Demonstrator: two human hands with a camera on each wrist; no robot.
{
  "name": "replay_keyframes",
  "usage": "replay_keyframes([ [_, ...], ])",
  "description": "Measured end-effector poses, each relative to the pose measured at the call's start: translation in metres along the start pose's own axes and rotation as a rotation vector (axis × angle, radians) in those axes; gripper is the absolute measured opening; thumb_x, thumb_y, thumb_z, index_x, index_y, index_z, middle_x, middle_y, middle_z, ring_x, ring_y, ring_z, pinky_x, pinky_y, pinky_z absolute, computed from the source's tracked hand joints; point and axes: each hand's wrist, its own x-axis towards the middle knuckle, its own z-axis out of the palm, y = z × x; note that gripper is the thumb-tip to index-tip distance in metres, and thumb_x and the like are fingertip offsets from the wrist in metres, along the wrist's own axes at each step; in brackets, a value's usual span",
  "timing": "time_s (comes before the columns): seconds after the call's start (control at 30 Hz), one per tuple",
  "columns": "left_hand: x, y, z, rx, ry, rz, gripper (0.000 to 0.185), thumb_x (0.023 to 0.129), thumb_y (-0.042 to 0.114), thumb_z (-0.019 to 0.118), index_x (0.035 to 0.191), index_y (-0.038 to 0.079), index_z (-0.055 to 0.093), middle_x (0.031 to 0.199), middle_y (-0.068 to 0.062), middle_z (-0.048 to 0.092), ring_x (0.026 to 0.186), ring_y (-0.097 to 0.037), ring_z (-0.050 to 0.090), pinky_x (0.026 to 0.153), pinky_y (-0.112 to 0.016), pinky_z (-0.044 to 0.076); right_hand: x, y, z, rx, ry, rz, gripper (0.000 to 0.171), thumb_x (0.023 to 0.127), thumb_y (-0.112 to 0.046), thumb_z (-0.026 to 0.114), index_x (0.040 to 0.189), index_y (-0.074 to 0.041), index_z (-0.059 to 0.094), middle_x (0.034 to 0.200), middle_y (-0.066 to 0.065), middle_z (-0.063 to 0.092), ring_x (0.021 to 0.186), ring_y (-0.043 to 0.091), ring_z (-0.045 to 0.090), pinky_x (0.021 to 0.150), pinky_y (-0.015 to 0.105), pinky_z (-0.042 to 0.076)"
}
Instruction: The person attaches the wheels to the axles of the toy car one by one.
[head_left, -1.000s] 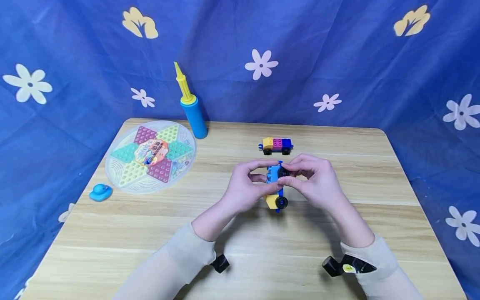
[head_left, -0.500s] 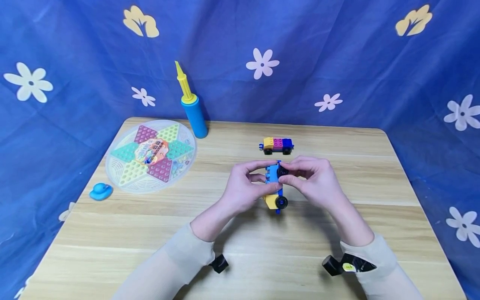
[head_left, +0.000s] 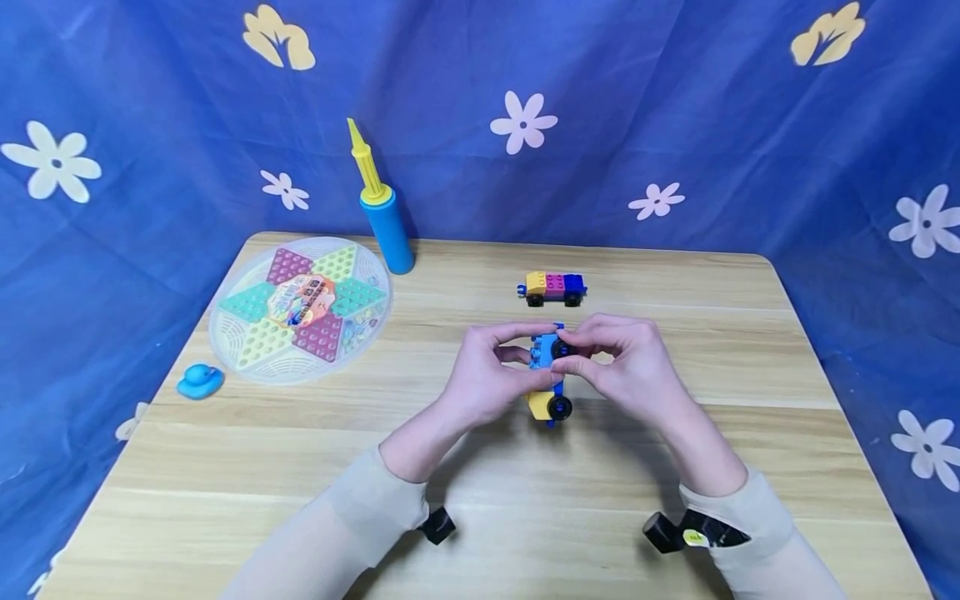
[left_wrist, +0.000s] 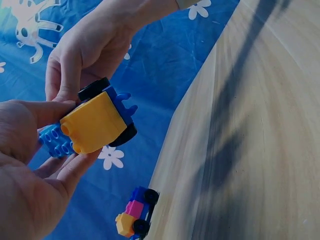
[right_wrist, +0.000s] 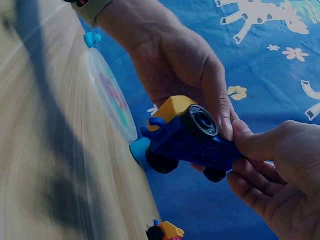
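A toy car of building bricks (head_left: 543,352) is held up on its side above the table, with light-blue and yellow bricks on a dark-blue base. My left hand (head_left: 480,375) grips it around the middle, thumb on the near side. With thumb and fingertips, my right hand (head_left: 633,358) pinches the black wheel at the far end. The left wrist view shows the yellow brick (left_wrist: 95,122) and the base's hook end. In the right wrist view the dark-blue base (right_wrist: 192,147) faces the camera; right fingers cover its far end.
Behind the hands stands a second brick car (head_left: 554,288) in yellow, pink and blue. A round Chinese checkers board (head_left: 302,310), a blue rubber duck (head_left: 200,381) and a blue-yellow hand pump (head_left: 387,229) are on the left. A blue flowered cloth (head_left: 585,150) hangs behind the wooden table (head_left: 300,475).
The held car tilts slightly, its near end shifting a little to the left. Both hands keep their hold, and the right fingertips move slightly left at the far wheel.
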Motion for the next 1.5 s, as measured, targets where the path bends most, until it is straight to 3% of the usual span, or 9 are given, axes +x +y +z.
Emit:
replay_keyframes([
  [0.23,0.003,-0.001,-0.003,0.053,-0.038,0.038,0.051,0.084,0.002,0.090,0.132,0.013,0.076,0.127,0.000,0.074,0.090,-0.023,0.078,0.076,-0.040,0.064,-0.007,0.005,0.000,0.099,0.005,0.042,0.033,0.077,0.006,0.092,0.107,-0.006,0.084,0.093,-0.002,0.075,0.078,0.019,0.069,0.077,0.029,0.062],
  [0.4,0.004,0.000,-0.005,0.111,-0.058,0.068,0.054,0.084,0.002,0.090,0.135,0.013,0.073,0.130,-0.002,0.071,0.091,-0.021,0.077,0.075,-0.037,0.065,-0.009,0.007,0.000,0.141,0.033,0.008,0.038,0.073,0.010,0.093,0.108,-0.004,0.082,0.100,0.005,0.073,0.080,0.021,0.069,0.079,0.031,0.062],
  [0.53,0.005,0.001,-0.006,0.192,-0.068,0.107,0.060,0.083,0.002,0.090,0.139,0.010,0.069,0.135,-0.002,0.069,0.092,-0.017,0.076,0.075,-0.035,0.064,-0.010,0.009,-0.001,0.192,0.046,0.030,0.048,0.073,0.014,0.092,0.117,0.003,0.077,0.112,0.013,0.067,0.083,0.025,0.070,0.078,0.031,0.063],
  [0.7,0.005,0.001,-0.007,0.296,-0.072,0.176,0.066,0.080,0.002,0.093,0.140,0.009,0.065,0.133,0.000,0.070,0.093,-0.012,0.074,0.078,-0.037,0.064,-0.011,0.009,-0.002,0.219,-0.020,0.115,0.054,0.079,0.009,0.090,0.129,-0.002,0.071,0.123,0.010,0.065,0.089,0.026,0.071,0.079,0.031,0.063],
  [0.9,0.005,0.001,-0.007,0.396,-0.099,0.233,0.071,0.079,0.003,0.093,0.141,0.011,0.061,0.133,0.000,0.071,0.095,-0.009,0.073,0.077,-0.031,0.062,-0.011,0.011,0.000,0.198,-0.076,0.159,0.045,0.085,0.002,0.088,0.126,-0.009,0.074,0.120,0.006,0.068,0.087,0.026,0.068,0.076,0.031,0.063],
  [1.17,0.004,0.002,-0.009,0.451,-0.140,0.219,0.076,0.076,-0.001,0.093,0.140,0.014,0.056,0.134,0.003,0.064,0.094,-0.009,0.073,0.081,-0.028,0.061,-0.012,0.013,-0.002,0.155,-0.172,0.175,0.039,0.088,-0.003,0.087,0.125,-0.010,0.077,0.117,0.003,0.070,0.086,0.023,0.068,0.069,0.031,0.062],
  [1.37,0.004,0.000,-0.012,0.494,-0.166,0.252,0.069,0.076,0.000,0.094,0.136,0.013,0.062,0.130,0.002,0.065,0.098,-0.010,0.072,0.086,-0.030,0.060,-0.014,0.014,-0.002,0.240,-0.253,0.219,0.040,0.085,0.001,0.088,0.123,-0.004,0.076,0.117,0.009,0.065,0.093,0.027,0.070,0.077,0.035,0.064],
  [1.5,0.002,-0.002,-0.015,0.526,-0.170,0.305,0.058,0.079,0.005,0.093,0.130,0.015,0.068,0.127,0.003,0.066,0.106,-0.010,0.070,0.091,-0.032,0.059,-0.016,0.016,-0.001,0.323,-0.237,0.219,0.038,0.083,0.008,0.087,0.119,-0.001,0.076,0.116,0.014,0.063,0.101,0.030,0.070,0.082,0.039,0.063],
])
